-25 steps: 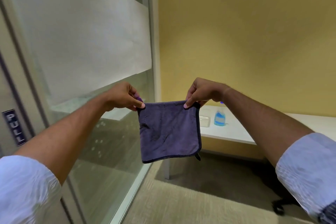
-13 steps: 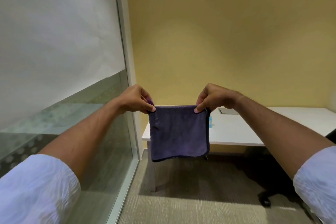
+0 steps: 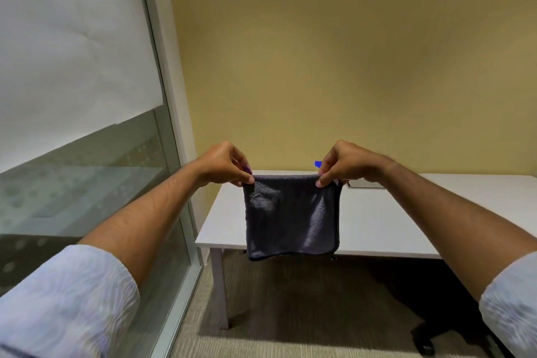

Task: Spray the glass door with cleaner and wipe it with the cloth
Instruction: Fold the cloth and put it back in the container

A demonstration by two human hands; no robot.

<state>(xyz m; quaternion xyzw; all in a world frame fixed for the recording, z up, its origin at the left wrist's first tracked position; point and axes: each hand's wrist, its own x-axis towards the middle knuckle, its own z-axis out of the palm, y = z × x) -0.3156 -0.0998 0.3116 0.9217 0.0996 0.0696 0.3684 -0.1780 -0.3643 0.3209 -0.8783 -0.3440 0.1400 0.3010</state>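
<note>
At far left stands the glass panel (image 3: 87, 183), frosted above and clear below. Our left hand (image 3: 223, 164) pinches the cloth (image 3: 290, 215) by its top left corner, thumb and fingers closed tight on the fabric. The dark purple cloth hangs flat before the white table (image 3: 406, 221). Our right hand (image 3: 343, 164) pinches the top right corner likewise. A sliver of blue (image 3: 318, 164) peeks behind it. We can read no writing anywhere.

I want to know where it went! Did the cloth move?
Yes. The cloth moved right, away from the glass door, and now hangs before the white table.
</note>
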